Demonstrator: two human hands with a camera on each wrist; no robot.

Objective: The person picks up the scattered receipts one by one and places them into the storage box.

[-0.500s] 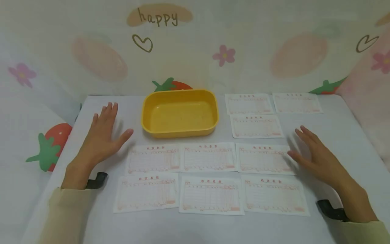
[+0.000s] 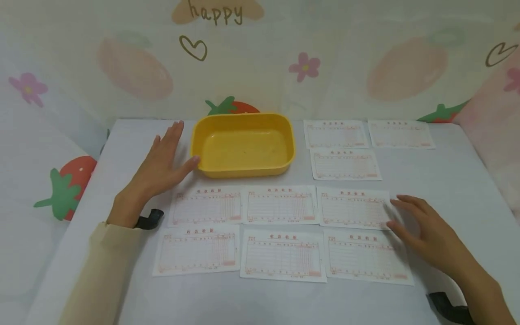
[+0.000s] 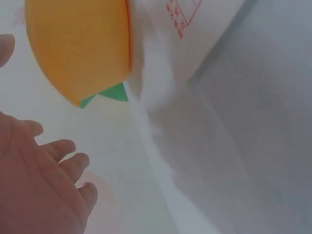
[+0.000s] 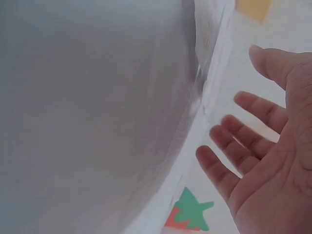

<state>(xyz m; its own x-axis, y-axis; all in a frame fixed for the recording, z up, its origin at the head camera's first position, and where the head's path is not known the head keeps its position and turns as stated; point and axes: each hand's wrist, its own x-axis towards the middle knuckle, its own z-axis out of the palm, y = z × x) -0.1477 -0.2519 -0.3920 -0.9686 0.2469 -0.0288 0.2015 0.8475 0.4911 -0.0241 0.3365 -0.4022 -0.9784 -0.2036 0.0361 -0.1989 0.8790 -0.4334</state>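
Observation:
A yellow plastic basin (image 2: 243, 172) stands at the back of the white table, with nothing in it. Just left of it is my left hand (image 2: 156, 174), fingers extended and thumb spread, its thumb tip overlapping the basin's near left corner in the head view. In the left wrist view the same hand (image 3: 39, 180) holds nothing, and the basin (image 3: 80, 48) is above it. My right hand (image 2: 430, 239) hovers at the right end of the printed receipt slips (image 2: 353, 207), its fingers slightly bent. The right wrist view shows that palm (image 4: 273, 180) bare, fingers apart.
Two rows of receipt slips (image 2: 283, 255) lie across the middle of the table (image 2: 268, 302). Three more slips (image 2: 345, 164) lie to the right of the basin. Behind the table hangs a patterned cloth (image 2: 325, 99) with strawberries and flowers.
My left hand has moved right and slightly up to the basin's left side. The right hand has come a little nearer the front. The view has tilted slightly down; the slips lie as before.

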